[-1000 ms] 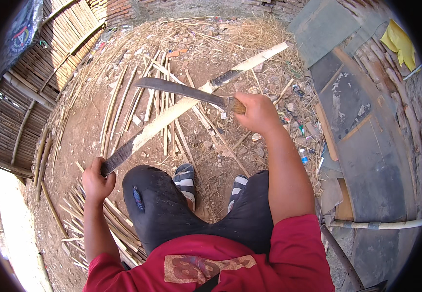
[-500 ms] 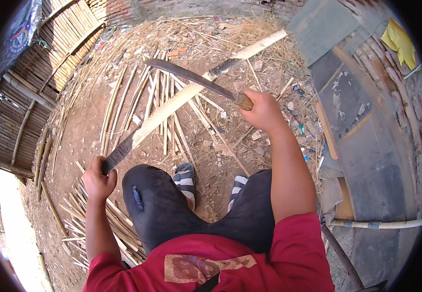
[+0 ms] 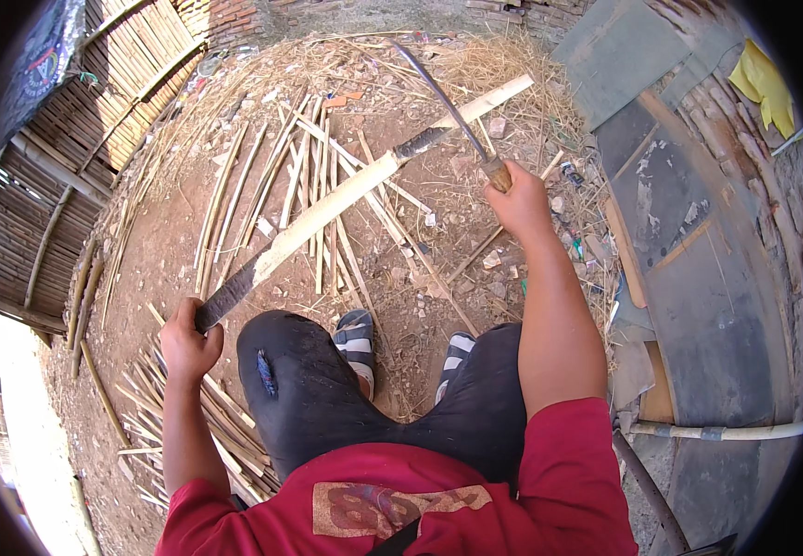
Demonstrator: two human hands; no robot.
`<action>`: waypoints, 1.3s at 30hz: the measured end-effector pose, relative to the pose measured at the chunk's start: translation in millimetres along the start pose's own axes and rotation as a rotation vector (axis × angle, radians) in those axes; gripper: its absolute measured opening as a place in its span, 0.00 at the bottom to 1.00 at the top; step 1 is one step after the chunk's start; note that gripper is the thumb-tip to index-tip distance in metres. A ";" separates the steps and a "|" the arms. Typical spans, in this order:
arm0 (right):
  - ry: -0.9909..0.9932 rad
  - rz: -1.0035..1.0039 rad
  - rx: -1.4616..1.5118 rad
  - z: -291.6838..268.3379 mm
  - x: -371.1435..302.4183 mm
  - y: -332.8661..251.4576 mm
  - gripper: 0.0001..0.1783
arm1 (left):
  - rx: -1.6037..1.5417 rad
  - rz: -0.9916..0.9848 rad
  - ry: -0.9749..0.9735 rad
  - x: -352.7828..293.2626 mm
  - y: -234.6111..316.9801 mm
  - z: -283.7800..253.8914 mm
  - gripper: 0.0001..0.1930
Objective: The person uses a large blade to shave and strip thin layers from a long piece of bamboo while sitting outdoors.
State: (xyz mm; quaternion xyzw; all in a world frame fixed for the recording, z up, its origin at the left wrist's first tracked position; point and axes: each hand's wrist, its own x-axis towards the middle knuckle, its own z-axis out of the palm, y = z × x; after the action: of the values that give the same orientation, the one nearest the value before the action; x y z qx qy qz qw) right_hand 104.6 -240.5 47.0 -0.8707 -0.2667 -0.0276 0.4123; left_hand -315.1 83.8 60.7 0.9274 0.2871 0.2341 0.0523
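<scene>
My left hand (image 3: 190,341) is closed round the near, dark end of a long flat wooden slat (image 3: 327,209). The slat slants up from beside my left knee to the far right; most of its face is pale and bare, with rough dark patches near my grip and towards the far end. In my right hand (image 3: 520,202) is a machete (image 3: 445,100), gripped by its wooden handle. Its long, slightly curved blade points away and to the left, passing over the slat's far part in this view. Whether blade and slat touch, I cannot tell.
Several thin split sticks (image 3: 307,185) lie on the dirt ahead, and a pile of sticks (image 3: 202,422) is beside my left leg. Straw and rubble cover the far ground. Dark boards (image 3: 716,306) line the right side; a woven bamboo wall (image 3: 58,199) stands at left.
The machete has swung from pointing left to pointing more away, and my right hand has shifted slightly right. The slat's far end has dropped slightly nearer; my left hand stays almost in place.
</scene>
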 end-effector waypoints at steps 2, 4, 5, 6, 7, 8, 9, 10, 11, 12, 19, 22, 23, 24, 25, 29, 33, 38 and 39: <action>0.048 0.034 0.050 5.8 2.0 7.8 0.18 | -0.020 0.052 0.029 0.4 0.7 2.8 0.13; 0.020 -0.008 0.053 11.9 -3.0 -1.1 0.18 | -0.034 0.064 0.039 -2.2 6.4 6.8 0.13; -0.044 -0.071 -0.008 14.6 -6.5 -5.9 0.18 | -0.043 0.057 0.037 -0.7 10.6 9.8 0.13; -0.113 -0.136 -0.059 15.9 -12.8 -27.0 0.18 | -0.041 0.047 0.037 -0.5 11.9 9.2 0.13; -0.169 -0.199 -0.115 13.4 -17.7 -40.2 0.18 | -0.042 0.044 0.027 0.2 12.2 9.4 0.14; -0.192 -0.275 -0.157 12.2 -22.8 -43.2 0.17 | -0.043 0.042 0.018 -2.8 11.2 9.5 0.14; -0.199 -0.356 -0.199 9.0 -23.1 -47.3 0.17 | -0.042 0.048 0.022 -0.3 9.8 8.5 0.14; -0.211 -0.435 -0.242 7.1 -21.9 -48.9 0.16 | -0.030 0.060 0.014 -3.5 5.0 6.7 0.14; -0.180 -0.367 -0.203 3.6 -16.8 -45.9 0.17 | -0.014 0.072 0.045 -2.6 1.7 4.3 0.14; -0.157 -0.294 -0.170 -3.7 -14.2 -37.5 0.17 | -0.004 0.079 0.069 -4.6 -1.2 2.8 0.14; 0.010 -0.094 0.028 -12.4 -10.3 -6.5 0.20 | 0.049 0.098 0.142 -10.1 -14.0 1.9 0.13; -0.080 -0.327 -0.091 1.3 -18.5 -27.2 0.19 | 0.077 0.118 0.142 -10.4 -16.5 -2.4 0.14; -0.116 -0.419 -0.139 3.3 -19.3 -31.7 0.19 | 0.091 0.130 0.140 -11.4 -19.0 -3.3 0.14; -0.131 -0.419 -0.205 -0.3 -21.3 -36.2 0.17 | 0.101 0.145 0.134 -11.8 -19.4 -3.6 0.14; -0.158 -0.365 -0.162 -2.8 -20.3 -33.8 0.16 | 0.099 0.165 0.158 -11.6 -18.1 -3.8 0.14; -0.207 -0.255 -0.114 -7.5 -16.0 -22.5 0.12 | 0.087 0.176 0.176 -6.2 -12.7 0.8 0.14; -0.090 -0.399 -0.123 9.7 -22.0 -34.5 0.10 | 0.028 0.104 0.098 -4.0 -10.6 3.3 0.14; -0.142 -0.364 -0.142 3.8 -17.6 -35.1 0.12 | -0.105 0.034 -0.023 -9.5 -12.9 -1.1 0.14; -0.087 -0.283 -0.077 -0.7 -14.9 -21.5 0.13 | -0.128 0.007 -0.058 -8.8 -12.6 -1.0 0.13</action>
State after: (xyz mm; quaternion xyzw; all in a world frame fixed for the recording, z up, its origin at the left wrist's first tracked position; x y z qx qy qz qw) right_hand 81.5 -236.5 58.5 -0.8400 -0.4031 -0.0579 0.3586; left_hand -328.4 89.4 55.1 0.9295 0.2665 0.2254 0.1189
